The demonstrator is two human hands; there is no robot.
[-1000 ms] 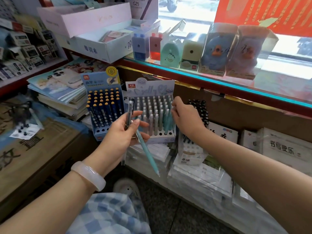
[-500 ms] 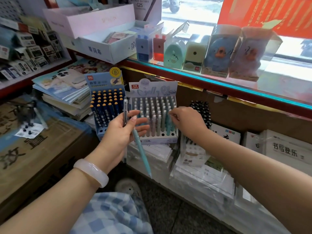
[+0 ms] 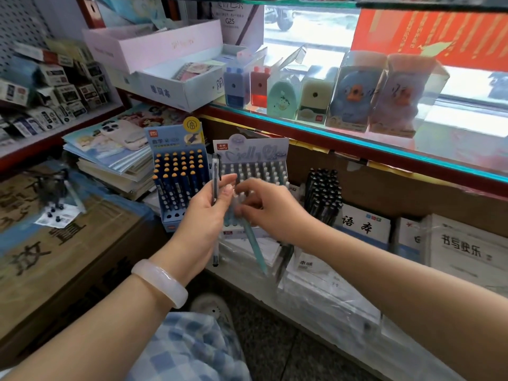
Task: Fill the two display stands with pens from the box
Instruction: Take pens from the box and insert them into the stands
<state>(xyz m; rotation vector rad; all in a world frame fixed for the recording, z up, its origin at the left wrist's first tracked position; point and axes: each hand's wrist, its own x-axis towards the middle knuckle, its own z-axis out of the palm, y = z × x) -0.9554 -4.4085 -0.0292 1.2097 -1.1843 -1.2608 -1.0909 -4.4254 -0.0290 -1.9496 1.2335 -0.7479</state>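
A: So, where are the pens?

B: Left hand [image 3: 204, 215] holds two, just in front of the pale stand [image 3: 254, 171]. Clear pen [image 3: 215, 193] upright, pinched between thumb and fingers. Teal pen [image 3: 254, 243] slants down and right, tip toward the floor.

A: Right hand [image 3: 270, 207]?

B: Touching the teal pen's upper end, fingers curled there. Blurred; whether its grip has closed, I cannot tell.

A: Which way to the slots?

B: Directly behind both hands, pale stand; blue stand [image 3: 178, 174] just left of it. Right hand sits nearer the pale stand's rows. Teal pen likely needs tilting upright first.
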